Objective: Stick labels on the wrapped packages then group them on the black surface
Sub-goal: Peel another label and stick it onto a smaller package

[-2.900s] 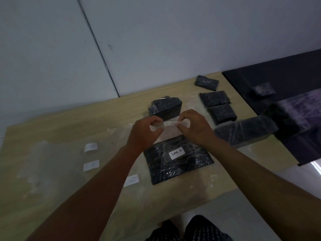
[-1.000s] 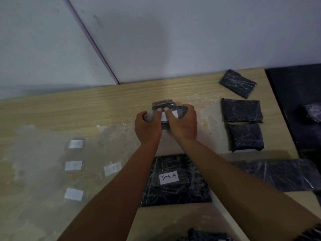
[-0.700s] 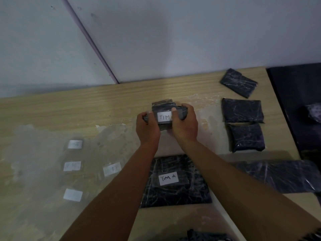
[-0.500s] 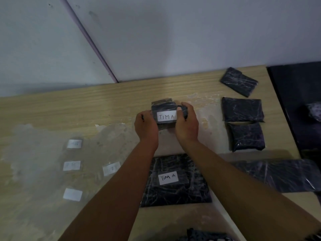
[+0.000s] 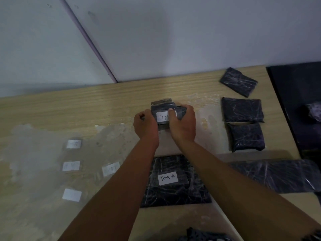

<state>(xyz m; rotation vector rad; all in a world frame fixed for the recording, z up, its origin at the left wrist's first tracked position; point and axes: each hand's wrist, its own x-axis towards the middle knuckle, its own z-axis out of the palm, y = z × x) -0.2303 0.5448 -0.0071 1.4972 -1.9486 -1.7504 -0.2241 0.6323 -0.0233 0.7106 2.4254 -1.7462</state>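
pressing a white label (image 5: 163, 117) onto a small wrapped package (image 5: 167, 111), a person works at the far middle of a pale wood table (image 5: 86, 108). the package is dark, wrapped in shiny film, and seems to sit on its edge with its long axis running left to right. the label faces the person and reads "tim", the rest hidden under a thumb.

the left hand (image 5: 146, 124) is curled closed against the package's left end. the right hand (image 5: 182, 124) wraps the right end, its thumb flat on the label's right part. both grips are closed on the package, which lies directly ahead, between the two hands; neither hand is clearly nearer.

just nearer the person lies a larger flat package (image 5: 173, 181) already marked "tim a". to its left, four spare labels (image 5: 71, 166) sit on a clear plastic sheet (image 5: 34, 153). to the right of the hands, three unlabelled packages (image 5: 242, 110) lie in a column, and a long package (image 5: 278, 174) lies lengthwise near the table's right edge.

the black surface (image 5: 295, 94) sits beyond the table's right edge, with one wrapped bundle (image 5: 315, 112) on it. in my judgement the label is nearly smoothed down, and the coming move is a carry to the right, which the right hand looks better placed to make.
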